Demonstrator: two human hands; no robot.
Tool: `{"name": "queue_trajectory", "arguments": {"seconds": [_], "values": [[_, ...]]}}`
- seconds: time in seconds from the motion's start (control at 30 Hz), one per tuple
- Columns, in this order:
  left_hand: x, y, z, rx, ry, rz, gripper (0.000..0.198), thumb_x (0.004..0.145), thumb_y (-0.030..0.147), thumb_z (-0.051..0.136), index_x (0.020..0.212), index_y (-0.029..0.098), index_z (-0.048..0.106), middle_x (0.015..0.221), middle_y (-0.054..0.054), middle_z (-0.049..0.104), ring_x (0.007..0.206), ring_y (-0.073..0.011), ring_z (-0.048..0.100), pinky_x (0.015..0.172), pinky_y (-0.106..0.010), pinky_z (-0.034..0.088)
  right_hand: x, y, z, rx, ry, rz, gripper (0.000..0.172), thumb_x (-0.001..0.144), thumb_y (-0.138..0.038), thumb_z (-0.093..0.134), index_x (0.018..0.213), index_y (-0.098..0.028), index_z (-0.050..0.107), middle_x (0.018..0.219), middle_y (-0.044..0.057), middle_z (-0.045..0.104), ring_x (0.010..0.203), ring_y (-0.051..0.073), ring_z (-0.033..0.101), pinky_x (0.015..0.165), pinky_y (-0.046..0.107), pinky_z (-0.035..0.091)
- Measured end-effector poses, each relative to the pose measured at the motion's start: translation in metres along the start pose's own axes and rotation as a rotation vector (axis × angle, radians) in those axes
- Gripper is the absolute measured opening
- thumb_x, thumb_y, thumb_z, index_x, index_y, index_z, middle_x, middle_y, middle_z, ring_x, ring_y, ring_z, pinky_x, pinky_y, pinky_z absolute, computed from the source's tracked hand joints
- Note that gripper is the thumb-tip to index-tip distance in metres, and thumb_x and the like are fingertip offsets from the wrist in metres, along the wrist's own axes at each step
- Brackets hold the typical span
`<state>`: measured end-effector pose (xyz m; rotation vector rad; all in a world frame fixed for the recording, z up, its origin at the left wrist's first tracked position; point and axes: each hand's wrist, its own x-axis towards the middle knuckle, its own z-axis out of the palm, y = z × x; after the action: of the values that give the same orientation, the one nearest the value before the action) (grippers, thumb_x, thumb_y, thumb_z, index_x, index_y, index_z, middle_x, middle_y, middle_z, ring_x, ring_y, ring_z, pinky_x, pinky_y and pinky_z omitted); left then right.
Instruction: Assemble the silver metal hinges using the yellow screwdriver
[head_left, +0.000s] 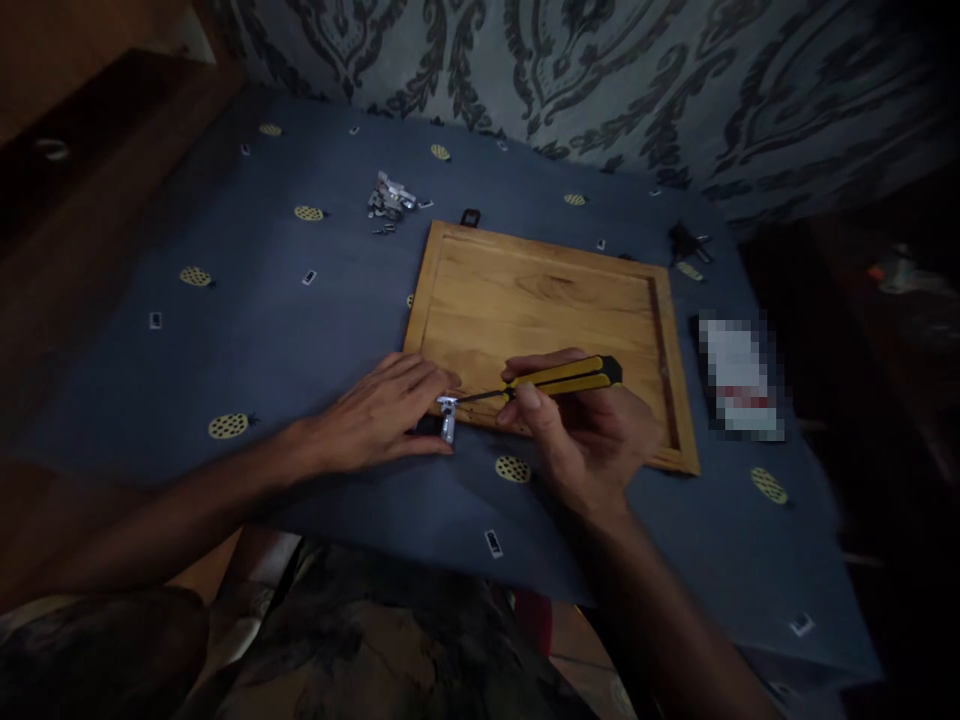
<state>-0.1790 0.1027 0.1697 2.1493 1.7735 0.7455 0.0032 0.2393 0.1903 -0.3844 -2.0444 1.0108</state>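
Note:
A framed wooden panel (547, 310) lies on the blue patterned tablecloth. At its near left corner sits a shiny metal hinge (448, 420), its arm extending past the panel's edge. My left hand (390, 410) holds the hinge there, fingers over the panel's corner and thumb beside the hinge arm. In my right hand (585, 430) is a yellow and black screwdriver (566, 376), held nearly level. Its shaft points left, and the tip meets or nearly meets the hinge at the panel's edge. Whether a screw is under the tip is too small to tell.
Beyond the panel's far left corner lies a pile of metal hinge parts (391, 197) with small screws. A dark object (687, 243) rests at the back right, and a blurred-out item (741, 378) lies right of the panel. Patterned wall covering (585, 80) rises behind.

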Motion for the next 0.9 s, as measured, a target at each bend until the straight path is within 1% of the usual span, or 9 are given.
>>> {"name": "queue_trajectory", "arguments": {"seconds": [0.07,0.2,0.33,0.53,0.7,0.9], "values": [[0.0001,0.0003,0.0,0.002,0.007,0.005,0.051,0.099,0.047,0.072,0.134,0.016,0.05,0.12,-0.012,0.069,0.116,-0.0299,0.064,0.097,-0.042,0.049,0.0006,0.0006,0.0007,-0.005,-0.01,-0.019,0.008,0.097,-0.026,0.072,0.09,-0.024,0.075,0.094,0.003,0.08,0.076,0.018,0.074,0.069,0.034,0.06],[0.0006,0.001,-0.0005,0.003,-0.004,-0.009,0.048,0.1,0.049,0.069,0.131,0.017,0.051,0.118,-0.011,0.068,0.114,-0.0294,0.064,0.096,-0.041,0.048,0.0021,0.001,0.0027,0.007,-0.02,-0.079,0.015,0.096,-0.022,0.072,0.082,-0.023,0.073,0.093,0.002,0.08,0.081,0.018,0.075,0.072,0.033,0.059],[0.0003,0.0009,-0.0006,0.013,0.019,0.018,0.05,0.1,0.049,0.069,0.132,0.015,0.05,0.118,-0.012,0.068,0.114,-0.0295,0.064,0.097,-0.041,0.048,0.0019,0.002,0.0042,-0.001,-0.035,-0.072,0.011,0.096,-0.021,0.072,0.086,-0.023,0.073,0.092,0.003,0.08,0.08,0.019,0.075,0.071,0.034,0.059],[0.0002,0.0012,-0.0004,0.009,0.016,0.018,0.049,0.1,0.047,0.07,0.132,0.015,0.052,0.116,-0.012,0.068,0.111,-0.0287,0.064,0.095,-0.04,0.049,0.0051,0.0011,0.0051,-0.018,-0.077,-0.085,0.011,0.096,-0.021,0.071,0.086,-0.022,0.072,0.092,0.003,0.08,0.073,0.017,0.073,0.067,0.032,0.058],[0.0008,0.0019,-0.0014,0.01,0.013,0.013,0.049,0.099,0.046,0.072,0.132,0.015,0.052,0.117,-0.012,0.068,0.112,-0.029,0.064,0.096,-0.041,0.049,0.0078,0.0004,0.0046,-0.112,-0.086,-0.142,0.025,0.096,-0.026,0.074,0.073,-0.021,0.067,0.083,0.003,0.077,0.07,0.017,0.071,0.061,0.03,0.053],[0.001,0.0017,-0.0006,0.014,0.005,-0.005,0.05,0.098,0.048,0.072,0.131,0.016,0.053,0.117,-0.012,0.068,0.112,-0.0295,0.064,0.096,-0.042,0.049,0.0042,0.0038,0.0056,-0.184,-0.057,-0.134,0.032,0.095,-0.035,0.076,0.069,-0.02,0.067,0.071,0.002,0.07,0.063,0.016,0.067,0.058,0.031,0.05]]}}
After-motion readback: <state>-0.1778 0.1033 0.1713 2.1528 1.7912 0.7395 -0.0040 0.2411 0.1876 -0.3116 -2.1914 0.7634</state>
